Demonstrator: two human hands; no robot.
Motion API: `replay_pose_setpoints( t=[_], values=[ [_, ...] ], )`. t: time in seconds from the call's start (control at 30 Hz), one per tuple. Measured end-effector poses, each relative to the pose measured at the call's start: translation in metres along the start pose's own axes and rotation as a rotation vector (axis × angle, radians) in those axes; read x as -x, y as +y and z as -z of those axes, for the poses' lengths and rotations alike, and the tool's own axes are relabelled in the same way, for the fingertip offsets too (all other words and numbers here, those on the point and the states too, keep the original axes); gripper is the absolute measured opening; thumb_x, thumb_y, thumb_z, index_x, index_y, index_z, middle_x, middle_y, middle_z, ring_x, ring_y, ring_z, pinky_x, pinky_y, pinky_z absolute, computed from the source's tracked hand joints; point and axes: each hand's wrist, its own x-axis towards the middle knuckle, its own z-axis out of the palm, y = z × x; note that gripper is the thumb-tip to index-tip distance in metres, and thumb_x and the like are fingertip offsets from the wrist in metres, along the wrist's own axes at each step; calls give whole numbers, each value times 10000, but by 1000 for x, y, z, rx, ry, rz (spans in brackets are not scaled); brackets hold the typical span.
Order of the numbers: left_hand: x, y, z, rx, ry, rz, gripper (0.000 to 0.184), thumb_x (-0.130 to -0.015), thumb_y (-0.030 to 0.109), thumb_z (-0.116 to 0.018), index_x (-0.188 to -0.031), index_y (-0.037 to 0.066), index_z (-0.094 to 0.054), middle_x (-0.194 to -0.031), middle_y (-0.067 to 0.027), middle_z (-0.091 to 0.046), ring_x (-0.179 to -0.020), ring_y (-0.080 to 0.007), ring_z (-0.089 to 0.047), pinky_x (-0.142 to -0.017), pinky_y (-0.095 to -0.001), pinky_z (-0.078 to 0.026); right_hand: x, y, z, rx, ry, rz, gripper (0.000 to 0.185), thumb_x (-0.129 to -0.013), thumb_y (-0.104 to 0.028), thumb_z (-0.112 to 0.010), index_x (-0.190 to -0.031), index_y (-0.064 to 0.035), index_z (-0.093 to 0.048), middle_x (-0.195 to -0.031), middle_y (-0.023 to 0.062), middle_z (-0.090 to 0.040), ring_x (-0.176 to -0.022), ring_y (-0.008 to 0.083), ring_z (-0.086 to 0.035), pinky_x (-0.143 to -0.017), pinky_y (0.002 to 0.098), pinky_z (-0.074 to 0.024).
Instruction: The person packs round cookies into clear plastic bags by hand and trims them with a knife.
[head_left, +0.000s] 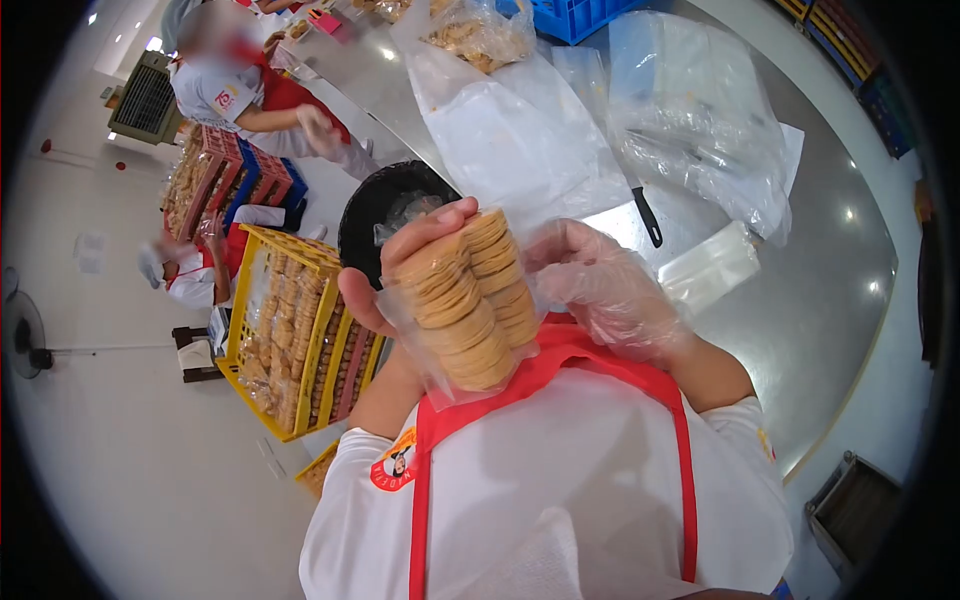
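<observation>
In front of my chest is a clear plastic bag of round, thin biscuits (470,310), stacked in two rows side by side. My left hand (405,262) is closed around the bag's left side and top, with the thumb low on the left and the fingers over the upper end. A clear plastic glove covers my right hand (605,285). Its fingers are bent together at the bag's right edge and appear to pinch the film there; the fingertips are partly hidden.
A knife with a black handle (648,217) lies on the steel table (830,300), near clear plastic bags (690,90) and white sheeting (520,140). A black-lined bin (375,205) stands left of the table. Yellow crates (285,425) hold packed biscuits. Two people work at the left.
</observation>
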Motion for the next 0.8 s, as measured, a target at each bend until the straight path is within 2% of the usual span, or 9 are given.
replay_pose_setpoints(
  t=[0.1,0.2,0.3,0.4,0.5,0.6,0.73,0.8],
  values=[
    [6,-6,1,-31,34,-48,996,-945,802,-183,-1332,-42,-541,-1374,-264,-540,-1396,-351,-425,-1172,-497,-355,-3,5,-2,-157,-60,-18,335,-868,-104,-757,-1163,-8,-629,-1092,71,-647,-1033,157,-606,-924,300,-487],
    [0,-7,3,33,-47,-74,996,-948,800,-179,-1330,-45,-541,-1374,-260,-544,-1416,-344,-400,-1179,-496,-346,-10,4,3,-254,-103,-83,263,-856,-44,-733,-1103,-12,-649,-1057,67,-673,-1001,163,-630,-928,297,-492],
    [3,-6,8,82,-54,-39,999,-949,799,-178,-1333,-50,-535,-1374,-249,-549,-1418,-341,-396,-1189,-497,-327,-15,12,12,-301,-53,-28,214,-848,-26,-726,-1053,-20,-666,-1033,68,-687,-965,158,-640,-917,287,-498],
    [5,-10,8,76,-35,-32,1013,-942,809,-174,-1335,-53,-533,-1383,-242,-545,-1412,-347,-402,-1200,-500,-303,-12,4,10,-260,-40,-48,213,-840,-48,-744,-1036,-19,-668,-1022,67,-681,-937,143,-642,-893,282,-505],
    [1,-11,8,179,-55,7,1037,-927,829,-173,-1333,-52,-537,-1399,-246,-536,-1402,-353,-416,-1203,-499,-291,-8,-4,5,-76,-100,-88,209,-840,-100,-764,-1008,-16,-672,-974,59,-679,-899,127,-638,-858,270,-507],
    [1,-14,6,224,-35,13,1036,-955,777,-118,-1298,-104,-542,-1376,-285,-539,-1392,-375,-436,-1184,-497,-327,-10,-1,2,58,-80,-40,209,-850,-159,-772,-970,-16,-679,-917,41,-674,-861,118,-629,-822,266,-503],
    [-2,-17,8,264,-74,-18,1052,-957,775,-119,-1291,-126,-547,-1377,-298,-539,-1388,-399,-439,-1185,-503,-318,-9,-2,0,83,-84,-14,177,-874,-182,-738,-921,-20,-687,-881,27,-667,-837,109,-613,-794,262,-492],
    [-3,-7,10,300,-68,70,1076,-938,803,-138,-1305,-123,-544,-1389,-290,-536,-1392,-401,-431,-1191,-503,-301,-9,-3,0,115,-95,-6,162,-881,-177,-716,-904,-19,-686,-880,22,-664,-825,106,-606,-781,263,-487]
  ],
)
